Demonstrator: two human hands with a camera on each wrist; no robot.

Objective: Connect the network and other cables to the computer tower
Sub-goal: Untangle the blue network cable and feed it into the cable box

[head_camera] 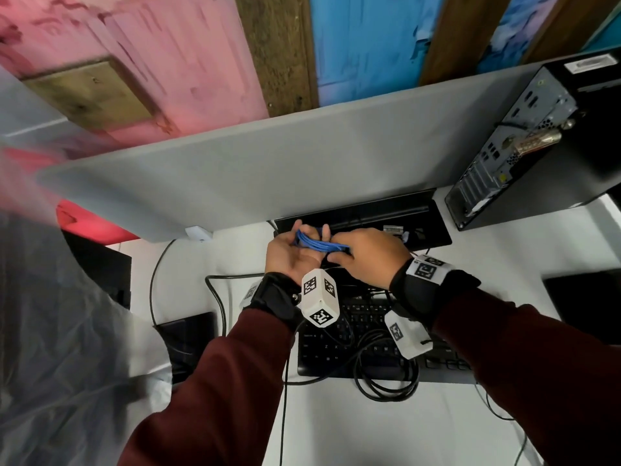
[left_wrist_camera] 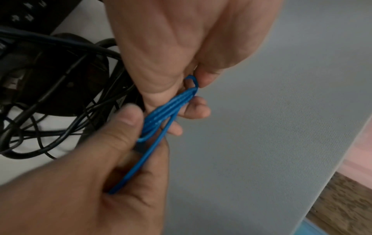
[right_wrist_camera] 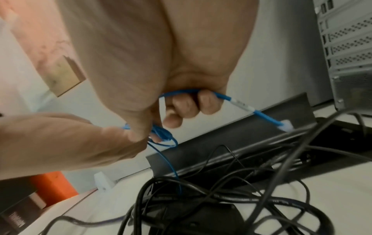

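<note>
A folded bundle of blue network cable [head_camera: 317, 244] is held between both hands above the desk's back edge. My left hand [head_camera: 299, 242] lies palm up and pinches the bundle [left_wrist_camera: 167, 109] between thumb and fingers. My right hand [head_camera: 339, 252] grips the other end, fingers curled round the cable [right_wrist_camera: 181, 93]. One free end with a clear plug [right_wrist_camera: 286, 125] sticks out past the right hand [right_wrist_camera: 161, 120]. The black computer tower [head_camera: 524, 146] stands at the back right, its rear ports facing me, well away from both hands.
A black keyboard [head_camera: 353, 341] lies under my wrists with tangled black cables [head_camera: 386, 381] over it. A black cable tray [head_camera: 369, 213] runs along the grey partition [head_camera: 268, 163]. Black devices sit at the desk's left [head_camera: 188, 338] and right [head_camera: 584, 297].
</note>
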